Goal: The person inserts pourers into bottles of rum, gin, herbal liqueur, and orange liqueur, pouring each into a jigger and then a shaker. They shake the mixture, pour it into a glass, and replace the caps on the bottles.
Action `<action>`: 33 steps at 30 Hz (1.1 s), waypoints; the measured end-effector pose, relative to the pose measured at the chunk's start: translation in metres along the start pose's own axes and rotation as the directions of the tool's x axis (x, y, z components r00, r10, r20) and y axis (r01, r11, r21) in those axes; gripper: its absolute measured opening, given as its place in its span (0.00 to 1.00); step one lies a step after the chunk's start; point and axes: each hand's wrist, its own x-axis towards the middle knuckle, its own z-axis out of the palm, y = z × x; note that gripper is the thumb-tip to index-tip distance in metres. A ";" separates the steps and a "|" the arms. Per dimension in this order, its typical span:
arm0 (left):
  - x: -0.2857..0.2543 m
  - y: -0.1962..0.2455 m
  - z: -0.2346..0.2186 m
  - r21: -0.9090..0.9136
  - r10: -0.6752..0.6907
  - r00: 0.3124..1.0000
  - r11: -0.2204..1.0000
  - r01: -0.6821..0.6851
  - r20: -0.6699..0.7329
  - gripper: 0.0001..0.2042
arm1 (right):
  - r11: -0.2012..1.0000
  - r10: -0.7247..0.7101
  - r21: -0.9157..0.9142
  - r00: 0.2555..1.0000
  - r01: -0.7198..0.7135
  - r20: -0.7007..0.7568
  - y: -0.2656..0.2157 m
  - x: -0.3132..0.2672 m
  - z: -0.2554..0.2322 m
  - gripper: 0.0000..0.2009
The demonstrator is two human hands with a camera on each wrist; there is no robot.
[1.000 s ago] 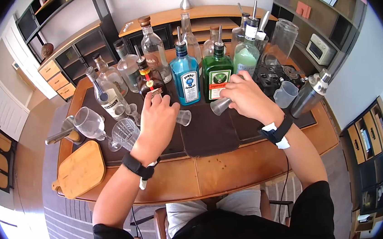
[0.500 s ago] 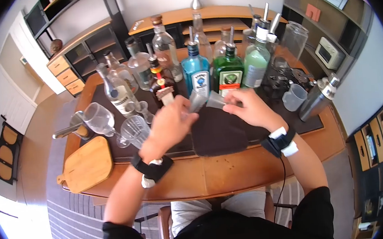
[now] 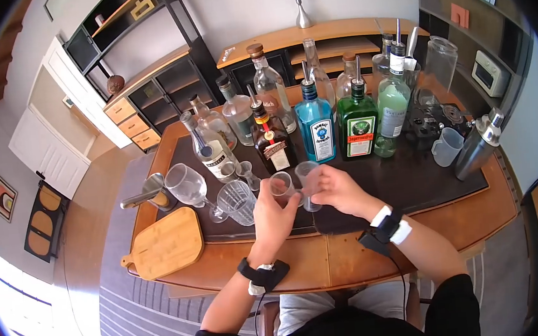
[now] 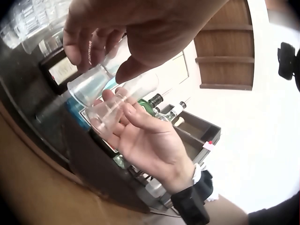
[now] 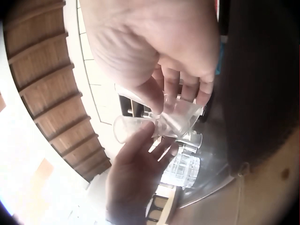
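In the head view my left hand [image 3: 275, 218] pinches a clear double-ended jigger [image 3: 281, 185], its wide mouth tipped up. Close beside it, my right hand [image 3: 343, 193] holds a second clear jigger [image 3: 311, 204] upright between thumb and fingers. The left wrist view has both see-through cups overlapping, the left hand [image 4: 159, 33] above and the right hand [image 4: 152, 147] with its palm turned up. A brown liqueur bottle [image 3: 273, 145], a blue gin bottle [image 3: 316, 125] and a green Jägermeister bottle [image 3: 358, 122] stand just beyond the hands.
Left of the hands are a cut-glass tumbler [image 3: 236, 203], a stemmed glass [image 3: 186, 183], small jiggers [image 3: 248, 175] and a wooden board [image 3: 168, 244]. At right stand a plastic measuring cup [image 3: 447, 146] and a metal shaker [image 3: 477, 150]. More bottles line the back of the desk [image 3: 290, 262].
Both hands have lifted the jiggers from low over the mat in front of the bottles, brought them together and turned them more upright. The head view has swung left.
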 end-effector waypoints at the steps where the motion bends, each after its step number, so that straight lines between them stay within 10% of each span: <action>1: -0.001 0.000 -0.003 0.062 -0.016 1.000 0.998 0.015 0.015 0.20 | 0.999 0.011 -0.046 1.000 -0.011 -0.010 0.002 0.005 0.005 0.21; 14: -0.015 -0.004 -0.003 0.022 -0.013 0.999 1.000 0.013 -0.031 0.39 | 0.820 -0.096 -0.569 0.995 0.058 -0.036 -0.024 0.008 0.025 0.25; 17: -0.010 0.004 -0.010 0.025 0.021 0.999 0.999 -0.020 -0.047 0.35 | 0.640 -0.230 -0.739 0.970 0.212 0.079 -0.029 0.011 0.021 0.25; 23: -0.009 0.009 -0.024 0.007 0.054 0.998 0.999 -0.054 -0.031 0.27 | 0.709 -0.128 -0.699 0.992 0.094 0.003 -0.058 0.008 0.036 0.22; 33: 0.057 0.050 -0.117 0.228 0.279 0.921 0.949 -0.220 -0.272 0.22 | 0.310 -0.591 -0.835 0.780 0.455 0.205 -0.119 0.070 0.085 0.23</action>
